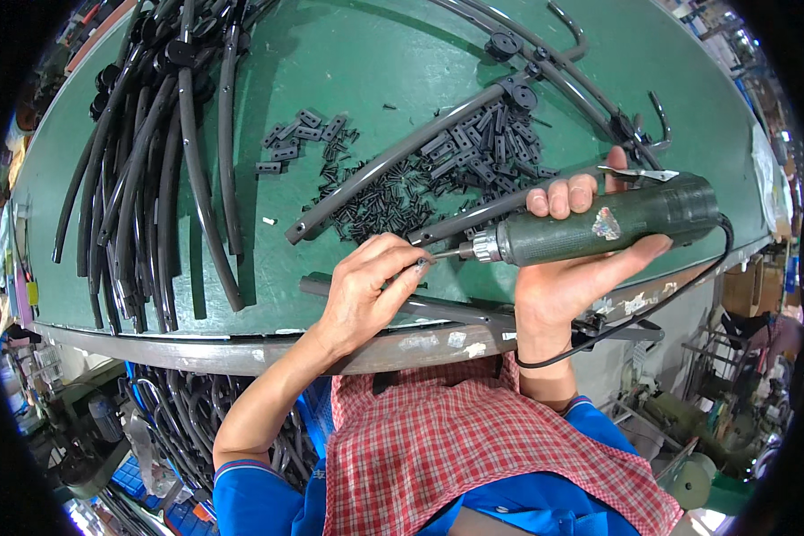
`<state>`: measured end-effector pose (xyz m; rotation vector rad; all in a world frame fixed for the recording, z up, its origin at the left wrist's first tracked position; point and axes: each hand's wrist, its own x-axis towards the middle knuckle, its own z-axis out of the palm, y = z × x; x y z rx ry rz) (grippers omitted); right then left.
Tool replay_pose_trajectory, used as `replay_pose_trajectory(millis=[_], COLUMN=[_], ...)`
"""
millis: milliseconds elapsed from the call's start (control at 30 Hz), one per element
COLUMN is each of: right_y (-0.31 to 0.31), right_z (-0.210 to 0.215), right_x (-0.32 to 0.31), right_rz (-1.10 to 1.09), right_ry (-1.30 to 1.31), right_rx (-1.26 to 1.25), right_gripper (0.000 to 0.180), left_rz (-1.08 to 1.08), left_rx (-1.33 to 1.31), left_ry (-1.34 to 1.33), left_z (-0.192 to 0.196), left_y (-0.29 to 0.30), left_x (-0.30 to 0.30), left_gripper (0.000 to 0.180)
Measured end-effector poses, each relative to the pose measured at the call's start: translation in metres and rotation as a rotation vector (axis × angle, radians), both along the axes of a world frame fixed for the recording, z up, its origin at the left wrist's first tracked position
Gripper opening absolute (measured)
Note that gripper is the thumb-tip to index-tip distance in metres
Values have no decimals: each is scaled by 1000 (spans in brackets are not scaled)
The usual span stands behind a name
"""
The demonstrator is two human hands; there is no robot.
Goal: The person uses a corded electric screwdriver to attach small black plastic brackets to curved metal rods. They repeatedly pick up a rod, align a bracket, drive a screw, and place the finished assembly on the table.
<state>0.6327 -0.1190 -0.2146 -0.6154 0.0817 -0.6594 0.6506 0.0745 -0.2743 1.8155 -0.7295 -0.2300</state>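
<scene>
My right hand (558, 281) is wrapped round a dark green electric screwdriver (554, 234), held level with its bit toward the left. A metal lever shows on top of its body, and a black cord runs from its rear end. At the bit's tip, my left hand (362, 288) is closed, with thumb and forefinger pinching a small dark piece (421, 263); the fingers hide most of it. Just beyond the bit lies a black metal tube (473, 214) with a hole near its end. Another black tube (438, 309) lies along the table edge, under my hands.
Loose black screws (375, 201) form a heap in mid-table, beside black rectangular blocks (482, 147). A long tube (402, 156) lies across them. Many bent black tubes (143, 170) are piled at left. Joined tubes with round knobs (503, 45) lie at the far right.
</scene>
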Motion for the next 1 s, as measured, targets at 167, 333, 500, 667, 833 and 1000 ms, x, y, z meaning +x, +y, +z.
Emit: replay_pose_trajectory(millis=[167,333,500,667,833,1000], right_y=[9,11,14,2,-40,-76], right_z=[4,2,2,2,8,15], right_x=[-3,-6,-11,-15,-30,-66], right_rz=[49,90,102,13,-90,-138], right_ry=[-29,-54,-36,18,13,-102], right_rx=[-121,-181,-226,-35,158,219], right_gripper=[94,101,101,91,76,70], left_rz=[11,-37,-67,-92,-286,-357], left_rx=[27,57,115,128,252,357], left_ry=[-14,-140,-293,-236,-462,-503], left_z=[-2,0,1,8,12,14], left_y=[-2,-2,-4,0,22,18], left_x=[-1,0,-3,-4,-8,-17], left_gripper=[15,15,19,35,45,28])
